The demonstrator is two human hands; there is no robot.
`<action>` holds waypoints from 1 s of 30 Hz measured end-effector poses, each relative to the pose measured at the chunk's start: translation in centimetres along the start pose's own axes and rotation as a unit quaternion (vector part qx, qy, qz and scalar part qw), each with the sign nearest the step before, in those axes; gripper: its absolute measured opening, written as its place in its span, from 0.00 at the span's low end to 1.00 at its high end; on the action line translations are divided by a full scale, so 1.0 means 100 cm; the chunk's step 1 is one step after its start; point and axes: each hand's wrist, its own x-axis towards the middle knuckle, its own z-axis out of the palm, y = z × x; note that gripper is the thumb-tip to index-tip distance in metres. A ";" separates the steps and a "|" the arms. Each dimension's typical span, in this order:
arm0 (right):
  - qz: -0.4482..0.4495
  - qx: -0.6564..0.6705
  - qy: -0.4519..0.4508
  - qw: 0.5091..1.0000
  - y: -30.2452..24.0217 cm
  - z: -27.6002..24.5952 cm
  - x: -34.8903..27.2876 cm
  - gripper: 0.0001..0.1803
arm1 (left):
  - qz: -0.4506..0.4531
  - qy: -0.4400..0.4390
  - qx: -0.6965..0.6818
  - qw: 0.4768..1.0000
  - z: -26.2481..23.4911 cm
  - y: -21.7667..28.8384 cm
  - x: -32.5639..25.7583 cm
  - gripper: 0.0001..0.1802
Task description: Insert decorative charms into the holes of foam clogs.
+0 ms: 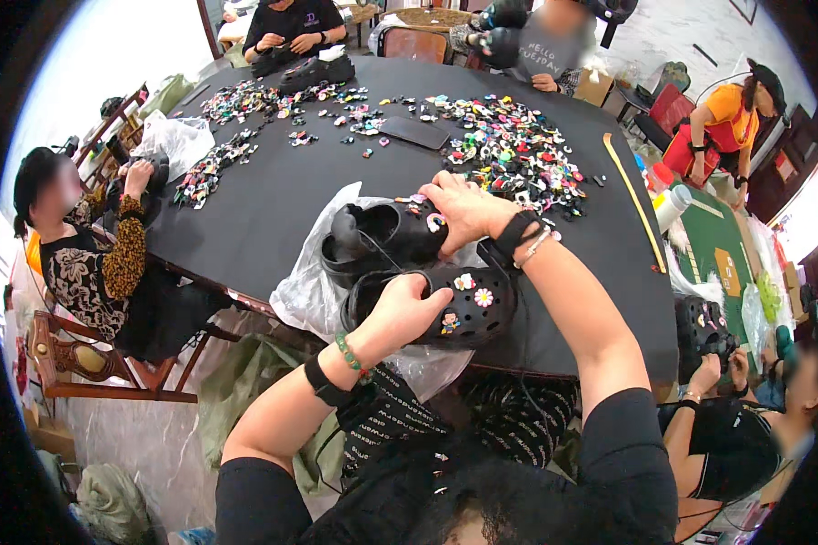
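The left hand (pixel 407 307) has a firm grip on the heel end of the near black clog (pixel 445 309), fingers curled over its rim, holding it down at the front edge of the round black desk (pixel 273 200). That clog already wears charms on its toe: a white flower, a small figure and one or two more that I can't make out clearly. Plenty of its holes look bare, so I'd judge this one partly dressed.

The right hand (pixel 463 207) reaches across to the far black clog (pixel 386 234), fingertips pressed at its toe where a rainbow-coloured charm sits beside another small piece. Whether the fingers pinch a charm or just push on one, I can't tell. This second clog shows fewer charms, so by the look of it more work is left there than on the near one.

Both clogs rest on a crumpled clear plastic bag (pixel 314 272), spread open under them and hanging over the desk's edge. Another clear bag (pixel 177 136) lies bunched at the left rim near a seated person.

Supply is no problem: a wide heap of mixed colourful charms (pixel 509 150) lies just beyond the right hand, and more are scattered toward the far left. A flat dark rectangular phone (pixel 413 133) lies among them. Off the right edge stands a white cylinder container (pixel 671 207), its label too small to tell.
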 end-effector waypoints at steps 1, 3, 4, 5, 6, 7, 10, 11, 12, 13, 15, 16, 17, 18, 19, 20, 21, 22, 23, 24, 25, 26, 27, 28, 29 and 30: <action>-0.025 0.003 0.039 0.999 0.002 0.001 -0.008 0.56 | 0.025 0.009 0.008 1.000 0.002 -0.008 0.001 0.19; -0.059 -0.006 0.127 0.990 0.005 0.004 -0.027 0.50 | 0.029 -0.006 0.028 0.999 -0.003 -0.001 -0.001 0.19; -0.043 0.015 0.103 0.994 0.008 0.005 -0.038 0.49 | 0.051 -0.013 0.051 0.997 -0.004 0.002 -0.002 0.19; 0.012 0.024 0.054 0.998 -0.006 -0.004 -0.050 0.49 | 0.071 -0.019 0.072 0.995 -0.007 0.003 -0.002 0.19; 0.044 0.009 0.086 0.995 -0.014 0.001 -0.062 0.49 | 0.090 -0.057 0.080 0.991 -0.013 0.010 -0.004 0.18; 0.076 -0.006 0.117 0.990 -0.022 0.008 -0.075 0.49 | 0.108 -0.096 0.088 0.986 -0.020 0.014 -0.005 0.17; 0.150 -0.063 0.172 0.972 -0.061 0.006 -0.117 0.51 | 0.260 -0.155 0.202 0.931 -0.041 -0.004 0.005 0.15; 0.155 -0.040 0.191 0.968 -0.068 0.010 -0.128 0.51 | 0.281 -0.182 0.205 0.920 -0.049 -0.008 0.009 0.15; 0.141 -0.040 0.213 0.966 -0.073 0.018 -0.141 0.51 | 0.291 -0.190 0.228 0.910 -0.059 -0.003 0.011 0.14; 0.194 0.038 0.128 0.972 -0.079 0.022 -0.152 0.51 | 0.300 -0.198 0.251 0.899 -0.068 0.003 0.013 0.14; 0.212 0.065 0.158 0.962 -0.093 0.037 -0.160 0.50 | 0.266 -0.181 0.255 0.912 -0.083 0.010 0.010 0.15; 0.216 0.068 0.170 0.959 -0.097 0.039 -0.165 0.51 | 0.227 -0.157 0.263 0.925 -0.083 0.017 0.005 0.15; 0.220 0.072 0.172 0.958 -0.098 0.043 -0.168 0.51 | 0.188 -0.130 0.273 0.935 -0.082 0.021 0.002 0.16; 0.219 0.083 0.196 0.952 -0.098 0.047 -0.170 0.51 | 0.187 -0.134 0.276 0.933 -0.078 0.022 -0.002 0.16; 0.218 0.094 0.220 0.946 -0.098 0.051 -0.171 0.51 | 0.210 -0.065 0.299 0.929 -0.071 0.022 -0.008 0.16; 0.218 0.098 0.222 0.945 -0.097 0.055 -0.171 0.51 | 0.231 0.006 0.319 0.919 -0.064 0.023 -0.015 0.17; 0.210 0.102 0.246 0.941 -0.094 0.060 -0.172 0.51 | 0.230 0.003 0.321 0.919 -0.054 0.029 -0.018 0.17; 0.202 0.104 0.271 0.935 -0.091 0.064 -0.173 0.51 | 0.217 0.078 0.354 0.906 -0.041 0.039 -0.021 0.19; 0.204 0.107 0.271 0.935 -0.089 0.067 -0.175 0.51 | 0.203 0.153 0.385 0.887 -0.030 0.047 -0.023 0.22; 0.202 0.121 0.282 0.930 -0.089 0.070 -0.175 0.51 | 0.256 0.166 0.363 0.880 -0.021 0.037 -0.019 0.24; 0.201 0.135 0.292 0.925 -0.089 0.071 -0.176 0.52 | 0.305 0.179 0.334 0.874 -0.012 0.033 -0.015 0.24; 0.200 0.136 0.293 0.925 -0.089 0.071 -0.176 0.52 | 0.315 0.167 0.306 0.883 -0.006 0.029 -0.009 0.24; 0.194 0.134 0.292 0.927 -0.090 0.071 -0.176 0.51 | 0.324 0.155 0.278 0.891 -0.001 0.028 -0.003 0.25; 0.187 0.133 0.290 0.929 -0.090 0.070 -0.176 0.51 | 0.349 0.183 0.278 0.876 0.002 0.028 0.002 0.21; 0.189 0.133 0.291 0.928 -0.089 0.071 -0.177 0.51 | 0.351 0.181 0.278 0.876 0.000 0.029 0.010 0.21; 0.187 0.126 0.290 0.930 -0.088 0.072 -0.177 0.52 | 0.324 0.165 0.243 0.899 -0.002 0.027 0.019 0.20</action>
